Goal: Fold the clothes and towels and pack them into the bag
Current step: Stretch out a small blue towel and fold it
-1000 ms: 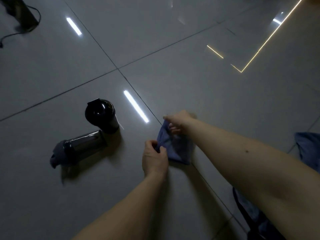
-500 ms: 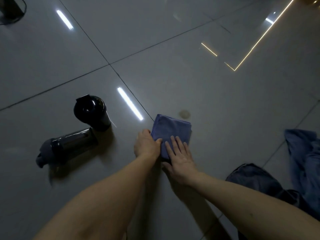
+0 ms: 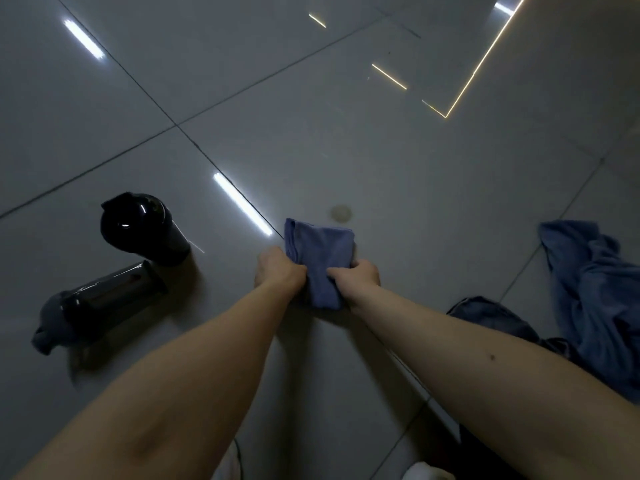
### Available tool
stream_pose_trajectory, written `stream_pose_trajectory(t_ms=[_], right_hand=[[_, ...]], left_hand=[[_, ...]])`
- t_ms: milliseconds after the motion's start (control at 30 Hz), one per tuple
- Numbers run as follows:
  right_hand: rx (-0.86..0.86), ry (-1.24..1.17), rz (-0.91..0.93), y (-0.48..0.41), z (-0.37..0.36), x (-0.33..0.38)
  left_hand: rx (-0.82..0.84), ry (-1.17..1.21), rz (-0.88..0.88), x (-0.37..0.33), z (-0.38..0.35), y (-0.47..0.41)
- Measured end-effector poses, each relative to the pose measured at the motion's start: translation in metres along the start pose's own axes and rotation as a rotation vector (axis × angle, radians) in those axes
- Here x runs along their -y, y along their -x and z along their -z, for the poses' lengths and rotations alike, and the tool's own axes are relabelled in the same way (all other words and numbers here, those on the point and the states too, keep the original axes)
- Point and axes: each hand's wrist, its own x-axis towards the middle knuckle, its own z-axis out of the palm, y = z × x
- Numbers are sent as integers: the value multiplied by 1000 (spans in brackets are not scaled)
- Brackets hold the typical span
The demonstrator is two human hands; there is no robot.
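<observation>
1. Clothes (image 3: 588,299), a crumpled blue heap, lie on the tiled floor (image 3: 398,161) well out to the right of the right hand's fingers, touching nothing the hands hold.
2. Two dark bottles sit well to the left of the left hand's fingers: one lying on its side (image 3: 104,299), the other standing upright (image 3: 142,226) just beyond it.
3. A folded blue towel (image 3: 320,258) sits on the floor between the two hands, reaching away past the fingertips.
4. The left hand (image 3: 278,268) is curled closed on the towel's left edge, fingers tucked into the cloth.
5. The right hand (image 3: 356,275) is closed on the towel's right edge, thumb lying across the top.
6. A small round mark (image 3: 341,213) shows on the floor just beyond the towel's far corner.
</observation>
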Motion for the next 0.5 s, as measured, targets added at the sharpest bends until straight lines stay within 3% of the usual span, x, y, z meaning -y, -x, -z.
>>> stream_pose_trajectory(t_ms=[267, 500], right_hand=[[5, 60, 129, 14, 45, 0], [-96, 172, 314, 63, 144, -5]], left_hand=[[25, 25, -67, -23, -3, 29], [144, 275, -316, -66, -3, 108]])
